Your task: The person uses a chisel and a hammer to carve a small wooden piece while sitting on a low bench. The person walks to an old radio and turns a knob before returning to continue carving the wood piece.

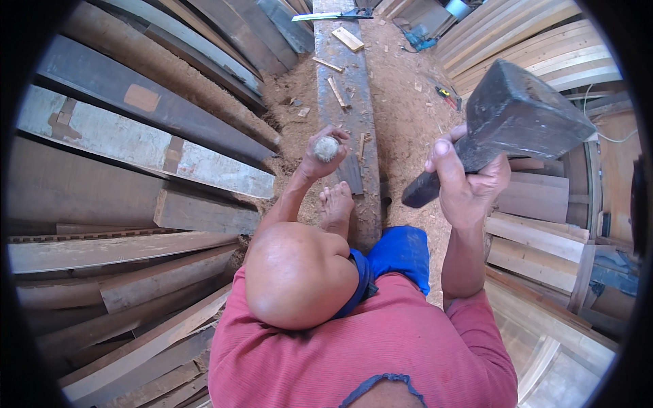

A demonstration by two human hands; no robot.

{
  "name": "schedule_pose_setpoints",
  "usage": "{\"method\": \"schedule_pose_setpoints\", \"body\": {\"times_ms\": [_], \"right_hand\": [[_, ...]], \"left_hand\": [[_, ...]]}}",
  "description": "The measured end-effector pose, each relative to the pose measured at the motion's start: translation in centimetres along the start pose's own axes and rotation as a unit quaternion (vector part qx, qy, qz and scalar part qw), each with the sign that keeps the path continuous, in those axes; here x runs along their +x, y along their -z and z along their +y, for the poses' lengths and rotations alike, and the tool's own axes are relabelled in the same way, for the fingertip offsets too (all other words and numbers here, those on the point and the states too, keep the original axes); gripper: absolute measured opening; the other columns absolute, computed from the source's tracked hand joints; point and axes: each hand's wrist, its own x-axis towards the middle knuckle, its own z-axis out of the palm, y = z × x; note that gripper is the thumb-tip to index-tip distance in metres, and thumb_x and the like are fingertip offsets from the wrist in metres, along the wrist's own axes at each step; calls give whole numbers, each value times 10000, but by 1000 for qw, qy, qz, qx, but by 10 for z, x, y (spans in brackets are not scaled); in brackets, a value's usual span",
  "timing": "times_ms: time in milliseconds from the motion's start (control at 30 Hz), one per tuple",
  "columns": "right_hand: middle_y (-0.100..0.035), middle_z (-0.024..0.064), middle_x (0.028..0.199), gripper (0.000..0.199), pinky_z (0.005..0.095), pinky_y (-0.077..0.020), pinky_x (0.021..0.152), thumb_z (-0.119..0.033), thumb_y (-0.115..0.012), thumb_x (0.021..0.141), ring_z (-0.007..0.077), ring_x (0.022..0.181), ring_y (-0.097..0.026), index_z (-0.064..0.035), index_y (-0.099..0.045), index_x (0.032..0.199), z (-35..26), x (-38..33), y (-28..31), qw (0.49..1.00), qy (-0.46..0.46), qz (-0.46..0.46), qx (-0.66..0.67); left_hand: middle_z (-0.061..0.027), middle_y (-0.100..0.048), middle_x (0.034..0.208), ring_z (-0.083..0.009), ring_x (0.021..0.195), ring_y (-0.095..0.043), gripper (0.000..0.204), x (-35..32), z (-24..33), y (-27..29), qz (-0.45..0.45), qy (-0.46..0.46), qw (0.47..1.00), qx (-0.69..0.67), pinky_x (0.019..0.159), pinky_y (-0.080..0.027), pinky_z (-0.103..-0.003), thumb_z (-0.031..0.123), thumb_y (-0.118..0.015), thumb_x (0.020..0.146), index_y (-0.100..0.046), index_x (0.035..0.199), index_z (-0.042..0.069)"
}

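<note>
Right hand clenched around raised dark wooden mallet, right of beam. Left hand gripping chisel handle (round butt upward) over the beam, near bare foot.

left hand grips what looks like a chisel handle on beam, right hand raises wooden mallet.

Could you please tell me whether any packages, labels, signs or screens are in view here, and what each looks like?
None can be made out: only timber planks, the beam on the sawdust floor, a saw at its far end, and the mallet in the right hand.
</note>
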Motion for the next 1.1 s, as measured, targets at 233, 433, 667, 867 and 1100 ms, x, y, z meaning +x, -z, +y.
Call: {"method": "schedule_pose_setpoints", "body": {"times_ms": [233,433,667,867,1100], "right_hand": [[-600,99,725,109,291,-505,569,-4,-619,869,139,601,-582,24,-533,930,-21,31,-33,988,123,56,71],[-627,120,726,203,396,-526,617,-81,-674,804,270,641,-643,-23,-555,958,35,18,-35,932,241,-187,-194],[-644,241,806,282,517,-506,720,-186,-626,773,430,810,-642,-16,-501,960,96,-11,-37,823,-79,-403,-392],[-623,172,730,301,389,-497,654,-133,-651,769,282,668,-644,-21,-585,1041,93,-12,-38,906,-103,-313,-264],[-605,119,710,307,335,-484,623,-153,-660,803,170,650,-606,-7,-588,1063,79,1,-36,928,-127,-281,-209]], "left_hand": [[-44,-616,792,-78,708,-581,188,-10,5,-2,10,-24,1000,-4,635,-483,-245,80,-662,782,-619,964,61],[-83,-677,910,-169,854,-656,280,-8,3,-1,11,-99,991,91,754,-517,-309,72,-670,768,-632,1045,55],[-112,-677,1045,-265,954,-650,384,-22,-15,0,36,-133,984,116,881,-493,-362,85,-690,724,-630,1102,60],[-60,-646,910,-137,845,-608,269,-16,-21,-7,78,-20,997,-1,759,-495,-295,54,-662,786,-597,1045,28],[-6,-573,760,-79,675,-555,109,4,-18,-18,282,-8,959,-30,602,-464,-246,55,-645,862,-559,928,45]]}}
